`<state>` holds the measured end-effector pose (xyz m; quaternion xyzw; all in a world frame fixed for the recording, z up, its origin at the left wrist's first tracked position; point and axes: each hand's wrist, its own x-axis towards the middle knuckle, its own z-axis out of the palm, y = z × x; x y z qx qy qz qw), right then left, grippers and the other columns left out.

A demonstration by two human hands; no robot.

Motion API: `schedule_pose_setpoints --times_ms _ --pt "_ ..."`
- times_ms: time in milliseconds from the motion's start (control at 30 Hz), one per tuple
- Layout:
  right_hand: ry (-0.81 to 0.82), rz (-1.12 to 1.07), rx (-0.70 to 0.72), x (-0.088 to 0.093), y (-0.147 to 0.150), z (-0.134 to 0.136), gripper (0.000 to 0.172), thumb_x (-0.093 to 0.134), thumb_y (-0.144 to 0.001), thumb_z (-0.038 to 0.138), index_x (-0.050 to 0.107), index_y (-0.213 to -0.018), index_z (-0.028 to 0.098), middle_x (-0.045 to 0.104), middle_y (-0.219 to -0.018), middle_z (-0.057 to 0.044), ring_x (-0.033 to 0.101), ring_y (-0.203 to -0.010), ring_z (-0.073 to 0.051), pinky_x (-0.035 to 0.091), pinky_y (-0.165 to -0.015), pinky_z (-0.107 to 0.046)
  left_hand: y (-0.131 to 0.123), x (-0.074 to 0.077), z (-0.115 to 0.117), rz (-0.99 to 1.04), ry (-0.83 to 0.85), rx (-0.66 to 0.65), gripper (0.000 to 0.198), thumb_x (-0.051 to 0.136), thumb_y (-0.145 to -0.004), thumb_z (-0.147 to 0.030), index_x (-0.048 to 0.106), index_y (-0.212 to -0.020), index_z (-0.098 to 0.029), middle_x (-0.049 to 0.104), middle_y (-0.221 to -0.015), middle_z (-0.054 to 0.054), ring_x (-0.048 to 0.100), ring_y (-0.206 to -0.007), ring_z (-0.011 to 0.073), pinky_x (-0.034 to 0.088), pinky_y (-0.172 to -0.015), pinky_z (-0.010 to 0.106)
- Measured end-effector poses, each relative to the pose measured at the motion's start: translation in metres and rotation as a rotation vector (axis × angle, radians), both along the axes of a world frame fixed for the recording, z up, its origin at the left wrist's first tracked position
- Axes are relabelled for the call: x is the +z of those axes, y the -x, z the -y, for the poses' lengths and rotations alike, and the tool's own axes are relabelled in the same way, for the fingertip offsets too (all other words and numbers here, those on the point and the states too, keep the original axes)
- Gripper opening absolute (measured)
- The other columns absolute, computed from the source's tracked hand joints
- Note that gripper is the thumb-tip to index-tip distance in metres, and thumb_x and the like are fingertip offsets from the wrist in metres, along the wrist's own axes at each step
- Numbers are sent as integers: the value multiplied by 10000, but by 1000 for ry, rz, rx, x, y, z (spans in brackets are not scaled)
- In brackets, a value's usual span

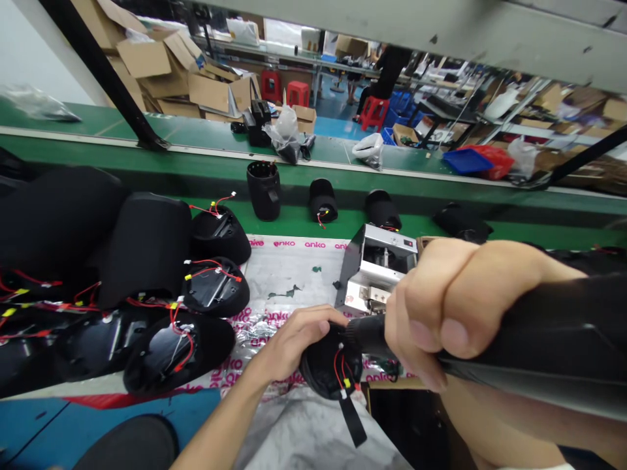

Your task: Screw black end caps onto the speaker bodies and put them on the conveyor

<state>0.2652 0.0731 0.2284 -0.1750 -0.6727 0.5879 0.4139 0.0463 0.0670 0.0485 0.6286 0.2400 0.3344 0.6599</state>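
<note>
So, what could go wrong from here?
Possibly a bumped finger: the black tool in the right hand has its ribbed end close to the fingers of the left hand. The thin red wires on the black part under the left hand might snag, as they hang loose. The wired pieces crowded at left could tangle if knocked.

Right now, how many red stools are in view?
3: one red stool right of the heaped cardboard boxes, a second beside it, and a third under a seated person. More may be hidden.
</note>
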Motion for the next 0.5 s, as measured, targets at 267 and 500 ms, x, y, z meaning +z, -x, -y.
schedule_pose_setpoints --times_ms 267,500 --pt "-41 -58 -183 -7 23 13 458 728 -1024 608 773 -972 155 715 -805 -45 711 -695 -142 629 -686 -266 0 -1 1 -4 -6 23 504 462 -1160 -497 844 -1204 -171 813 -1231 91 721 -1165 309 473 -1047 349" --pt "-76 -85 -330 -12 24 25 407 610 -1124 414 754 -870 132 680 -765 -28 673 -621 -98 596 -610 -220 0 -2 2 9 8 27 503 475 -1157 -503 845 -1213 -167 813 -1245 98 721 -1184 318 483 -1065 362"
